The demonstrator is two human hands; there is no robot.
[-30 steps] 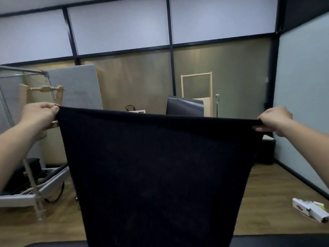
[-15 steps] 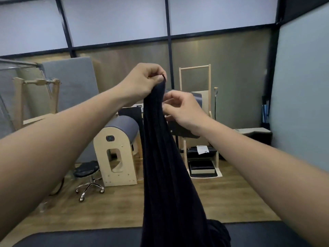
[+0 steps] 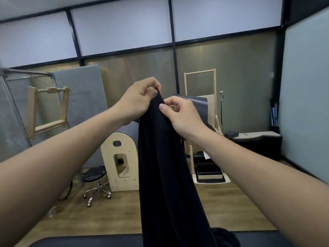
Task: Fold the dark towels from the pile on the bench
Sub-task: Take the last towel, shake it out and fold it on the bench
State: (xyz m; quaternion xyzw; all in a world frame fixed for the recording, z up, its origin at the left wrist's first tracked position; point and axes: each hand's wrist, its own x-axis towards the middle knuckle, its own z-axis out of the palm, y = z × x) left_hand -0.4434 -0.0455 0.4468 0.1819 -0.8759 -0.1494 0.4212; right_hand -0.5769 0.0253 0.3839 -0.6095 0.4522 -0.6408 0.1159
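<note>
Both hands (image 3: 138,102) (image 3: 179,115) pinch one towel (image 3: 165,166) (hanging doubled).

wooden barrel (image 3: 122,157) | rolling stool (image 3: 95,177) | wooden frame (image 3: 48,111) | grey panel (image 3: 83,93)

The towel (image 3: 165,166) in your grip is plain black; bench (image 3: 89,241) below it black; barrel (image 3: 106,157) left of grip pale wood, grey top.

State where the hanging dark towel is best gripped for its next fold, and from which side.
Probably low on the dark towel, just above the bench, coming from the right. It hangs as a narrow doubled strip, pinched at the top by the left hand, and the right hand pinches its right edge.
</note>
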